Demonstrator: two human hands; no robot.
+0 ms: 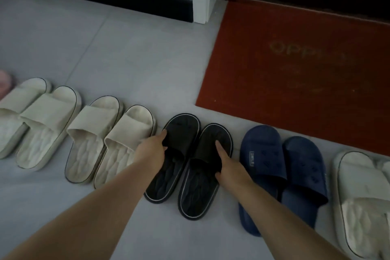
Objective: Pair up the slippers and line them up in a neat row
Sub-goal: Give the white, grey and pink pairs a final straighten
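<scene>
The left hand (155, 145) grips the strap of the left black slipper (168, 167) from its outer edge, thumb on top. The right hand (228, 164) holds the strap of the right black slipper (202, 177), fingers laid flat over it. Both arms reach straight out from 6 o'clock. The black pair sits at centre, its sides touching, the soles ribbed with a pale rim line. At 9 o'clock, just beside, lie two cream pairs (109, 143) with quilted footbeds. At 3 o'clock is a navy pair (280, 173) of smooth moulded foam, then another cream slipper (363, 202) at the frame edge. Bare grey tiled floor (126, 59) opens toward 12 o'clock; a coarse red doormat (306, 69) edges in at 1 o'clock.
</scene>
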